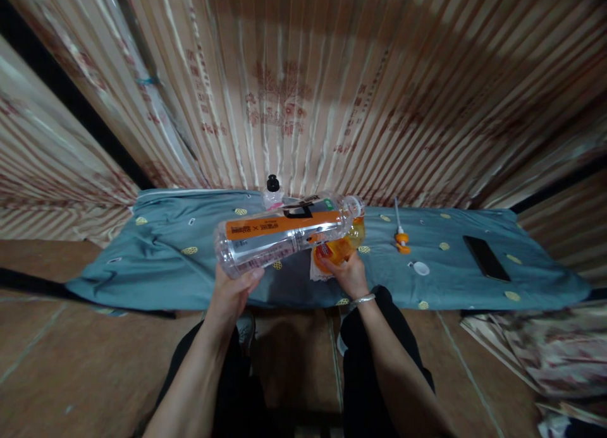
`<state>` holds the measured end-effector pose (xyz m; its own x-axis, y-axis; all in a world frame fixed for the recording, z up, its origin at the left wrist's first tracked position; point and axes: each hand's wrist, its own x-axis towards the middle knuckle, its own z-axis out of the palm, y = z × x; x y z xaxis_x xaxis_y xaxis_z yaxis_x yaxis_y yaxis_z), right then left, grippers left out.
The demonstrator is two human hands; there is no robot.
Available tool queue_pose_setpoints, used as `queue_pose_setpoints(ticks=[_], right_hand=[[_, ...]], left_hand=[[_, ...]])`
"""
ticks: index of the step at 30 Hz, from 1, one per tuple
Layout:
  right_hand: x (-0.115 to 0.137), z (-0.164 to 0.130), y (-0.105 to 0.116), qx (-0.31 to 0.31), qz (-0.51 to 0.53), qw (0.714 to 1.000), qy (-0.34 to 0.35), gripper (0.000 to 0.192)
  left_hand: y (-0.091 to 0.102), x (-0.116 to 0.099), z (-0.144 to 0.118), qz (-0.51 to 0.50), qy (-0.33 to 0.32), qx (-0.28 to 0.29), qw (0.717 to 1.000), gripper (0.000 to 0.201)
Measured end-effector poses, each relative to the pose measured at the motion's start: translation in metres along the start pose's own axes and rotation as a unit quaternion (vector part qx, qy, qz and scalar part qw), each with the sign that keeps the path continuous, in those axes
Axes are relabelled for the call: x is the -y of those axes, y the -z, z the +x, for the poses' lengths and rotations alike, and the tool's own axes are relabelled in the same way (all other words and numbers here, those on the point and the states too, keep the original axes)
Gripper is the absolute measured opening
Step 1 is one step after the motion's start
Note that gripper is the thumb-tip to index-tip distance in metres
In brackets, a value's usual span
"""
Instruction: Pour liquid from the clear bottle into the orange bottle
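My left hand [236, 289] grips the base end of a large clear plastic bottle [284, 231] with an orange and silver label. The bottle lies tilted nearly on its side, its neck pointing right. My right hand [349, 272] is closed around a smaller bottle of orange-yellow liquid [337, 248]. The big bottle's mouth is at the top of the smaller one; whether they touch I cannot tell. Under the smaller bottle shows a whitish folded cloth or tissue [318, 268]. Any liquid inside the large bottle is hard to make out.
An orange pump head with a tube [401, 239], a white round cap [421, 268] and a black phone [486, 258] lie at right on the teal cloth [156, 255]. A clear bottle with a black cap [272, 191] stands behind. A striped curtain [294, 78] hangs close at the back.
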<state>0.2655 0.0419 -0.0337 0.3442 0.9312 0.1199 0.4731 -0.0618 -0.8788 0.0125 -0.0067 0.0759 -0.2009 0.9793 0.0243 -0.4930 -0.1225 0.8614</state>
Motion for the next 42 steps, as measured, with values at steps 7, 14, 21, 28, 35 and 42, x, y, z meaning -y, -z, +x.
queue_pose_setpoints(ticks=[7,14,21,28,35,42], right_hand=[[-0.001,0.000,0.001,0.006,0.016,1.000,0.001,0.062],[0.000,0.001,0.001,0.013,0.031,0.999,-0.011,0.066],[-0.004,0.002,-0.001,0.012,0.039,0.999,-0.006,0.067],[0.000,0.002,0.000,0.016,0.050,0.999,0.006,0.070],[-0.007,0.004,-0.002,0.008,0.044,0.999,0.004,0.075],[-0.014,0.005,-0.004,0.001,0.044,0.999,0.013,0.073]], left_hand=[[0.003,-0.004,0.000,0.007,0.018,-0.005,1.000,0.082],[-0.001,-0.006,0.003,-0.002,0.025,-0.019,1.000,0.081],[-0.001,-0.010,0.011,0.025,0.046,-0.008,0.999,0.053],[0.001,-0.012,0.022,0.035,0.059,-0.031,0.997,0.049],[0.005,-0.007,0.023,0.023,0.063,-0.021,0.998,0.042],[0.000,-0.008,0.018,-0.003,0.048,-0.018,0.999,0.061]])
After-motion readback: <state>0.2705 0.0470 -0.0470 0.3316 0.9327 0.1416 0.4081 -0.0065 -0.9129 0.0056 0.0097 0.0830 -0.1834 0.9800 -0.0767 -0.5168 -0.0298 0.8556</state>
